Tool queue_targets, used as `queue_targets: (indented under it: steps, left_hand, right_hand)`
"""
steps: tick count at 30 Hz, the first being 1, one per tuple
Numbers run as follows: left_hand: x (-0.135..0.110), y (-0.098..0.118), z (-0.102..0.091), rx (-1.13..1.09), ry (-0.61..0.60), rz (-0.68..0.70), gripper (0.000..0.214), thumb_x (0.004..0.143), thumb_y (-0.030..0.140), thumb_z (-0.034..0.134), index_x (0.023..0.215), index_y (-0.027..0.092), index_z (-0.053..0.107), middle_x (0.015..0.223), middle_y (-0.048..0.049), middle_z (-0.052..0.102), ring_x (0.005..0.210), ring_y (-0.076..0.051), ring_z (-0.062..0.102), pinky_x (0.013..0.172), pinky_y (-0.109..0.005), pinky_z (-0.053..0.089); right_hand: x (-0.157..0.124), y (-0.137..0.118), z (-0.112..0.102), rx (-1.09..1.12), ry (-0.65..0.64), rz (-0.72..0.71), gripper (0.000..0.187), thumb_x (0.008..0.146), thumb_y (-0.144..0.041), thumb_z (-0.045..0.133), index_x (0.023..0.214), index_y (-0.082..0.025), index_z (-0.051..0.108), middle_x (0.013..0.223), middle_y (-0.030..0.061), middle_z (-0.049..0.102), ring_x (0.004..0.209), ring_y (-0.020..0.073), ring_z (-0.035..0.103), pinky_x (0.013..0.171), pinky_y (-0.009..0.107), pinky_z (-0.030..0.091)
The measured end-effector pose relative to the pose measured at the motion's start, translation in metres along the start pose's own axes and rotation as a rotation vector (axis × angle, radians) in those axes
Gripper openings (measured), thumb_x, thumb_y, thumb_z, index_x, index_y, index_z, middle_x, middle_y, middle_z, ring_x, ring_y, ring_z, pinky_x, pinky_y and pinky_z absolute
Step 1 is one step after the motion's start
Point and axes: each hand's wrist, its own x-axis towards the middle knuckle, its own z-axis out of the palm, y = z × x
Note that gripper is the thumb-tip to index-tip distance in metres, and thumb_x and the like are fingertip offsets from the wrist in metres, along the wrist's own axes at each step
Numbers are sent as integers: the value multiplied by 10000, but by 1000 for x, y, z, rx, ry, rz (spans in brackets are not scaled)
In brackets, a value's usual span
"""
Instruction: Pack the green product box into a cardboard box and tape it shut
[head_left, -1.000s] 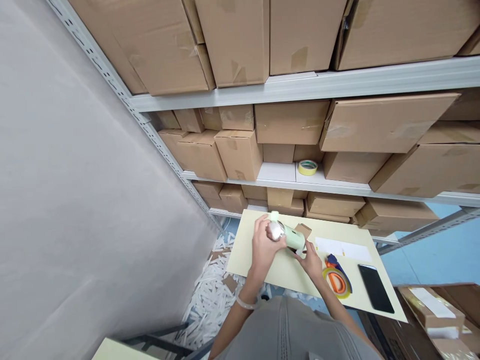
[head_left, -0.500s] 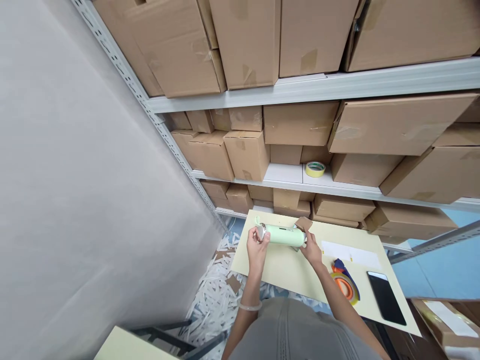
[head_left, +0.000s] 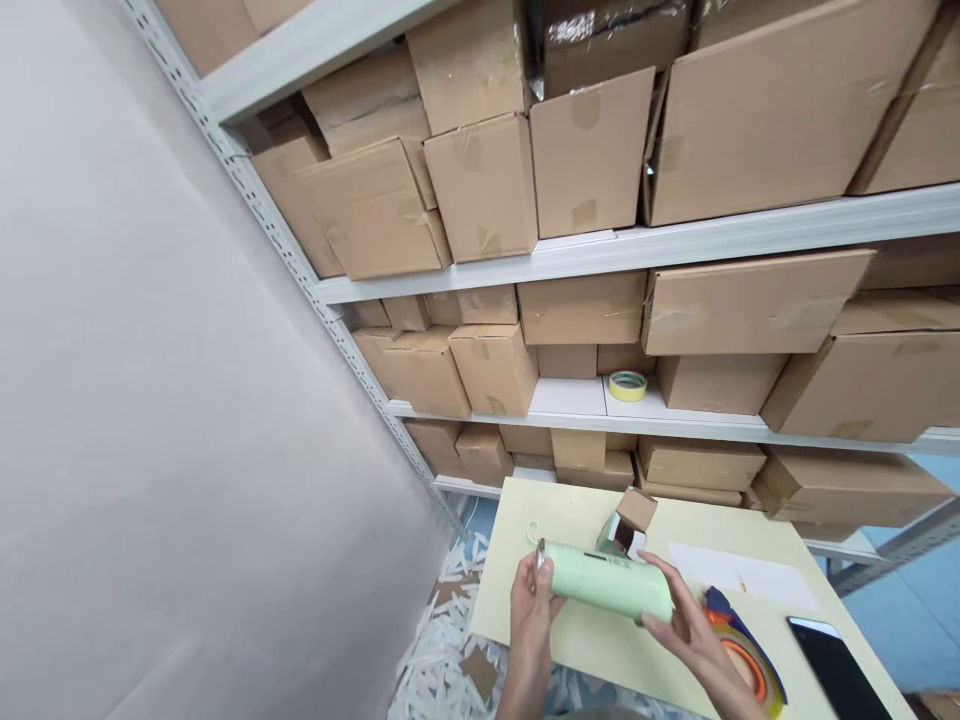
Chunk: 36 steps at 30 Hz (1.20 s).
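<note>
Pale-green cylindrical flask lay crosswise between both hands, its long axis sloping slightly down rightward. Left hand had fingers closed on its metal-capped end; right hand had fingers spread, clasping the far end. Brown cardboard insert stood just beyond the fingers.

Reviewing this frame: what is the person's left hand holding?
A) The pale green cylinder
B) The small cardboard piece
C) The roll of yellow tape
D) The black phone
A: the left hand wraps one end of the pale green cylinder, and the right hand holds the other end.
</note>
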Motion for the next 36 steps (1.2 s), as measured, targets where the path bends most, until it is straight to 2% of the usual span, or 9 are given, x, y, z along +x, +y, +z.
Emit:
queue_targets:
  steps: [5, 8, 11, 15, 22, 27, 31, 33, 36]
  left_hand:
    - [10, -11, -11, -57, -144, -12, 744, 660, 674, 783, 1213, 195, 649, 1349, -143, 588, 1271, -324, 543, 1036, -430, 498]
    - [28, -16, 0, -68, -332, 17, 790, 620, 660, 817, 1234, 192, 653, 1378, -168, 563, 1327, -367, 487, 1132, -507, 390]
    - [41, -17, 23, 0, -539, 49, 899, 519, 617, 892, 1268, 196, 630, 1393, -185, 545, 1375, -385, 430, 1184, -527, 286]
    - [47, -11, 46, 43, -820, 122, 971, 620, 631, 840, 1418, 200, 495, 1429, -183, 518, 1354, -366, 453, 1154, -501, 335]
    - [56, 0, 44, -7, -768, -6, 930, 689, 600, 806, 1458, 209, 458, 1228, -148, 634, 1032, -281, 645, 874, -361, 524]
    - [53, -7, 47, -175, -778, -63, 988, 604, 508, 887, 1437, 238, 428, 1290, -160, 622, 1107, -330, 650, 1008, -448, 466]
    - [48, -5, 51, -161, -589, -17, 1048, 559, 491, 913, 1431, 250, 384, 1233, -124, 639, 1142, -307, 627, 1056, -422, 429]
    - [43, 0, 54, -100, -475, 53, 1005, 587, 481, 905, 1410, 260, 374, 1206, -100, 630, 1130, -273, 619, 1038, -381, 439]
    - [37, 9, 60, 23, -394, 156, 894, 635, 455, 888, 1348, 259, 385, 1158, -81, 614, 1055, -239, 620, 974, -348, 468]
  right_hand:
    - [-3, 18, 6, 407, 138, 173, 670, 677, -415, 860, 1267, -274, 576, 1241, 90, 658, 991, 264, 672, 794, 357, 601]
    - [1, 20, 15, 724, 166, 350, 571, 744, -397, 823, 1230, -256, 558, 970, 60, 717, 629, 153, 644, 562, 275, 582]
    - [9, 10, 31, 981, 55, 494, 398, 839, -436, 738, 1129, -214, 579, 834, 54, 707, 455, 69, 502, 417, 179, 459]
    - [26, -6, 49, 1212, -254, 624, 424, 880, -534, 661, 1011, -133, 613, 757, 50, 656, 420, 19, 365, 372, 121, 318]
    - [37, -5, 54, 1264, -609, 608, 468, 789, -537, 760, 983, -139, 608, 601, -82, 479, 396, 13, 261, 369, 124, 201]
    - [36, -1, 54, 1028, -666, 619, 534, 806, -702, 624, 924, -181, 606, 485, -103, 364, 343, 37, 201, 351, 155, 171]
    - [36, -12, 52, 763, -362, 611, 636, 822, -774, 509, 1056, -191, 611, 602, -15, 566, 396, 101, 450, 346, 189, 303]
    - [34, -23, 51, 630, -167, 479, 615, 817, -739, 565, 1138, -215, 589, 753, 40, 655, 549, 157, 599, 395, 220, 412]
    - [29, -35, 50, 471, -58, 295, 595, 799, -627, 682, 1240, -253, 540, 916, 63, 686, 744, 214, 668, 497, 281, 517]
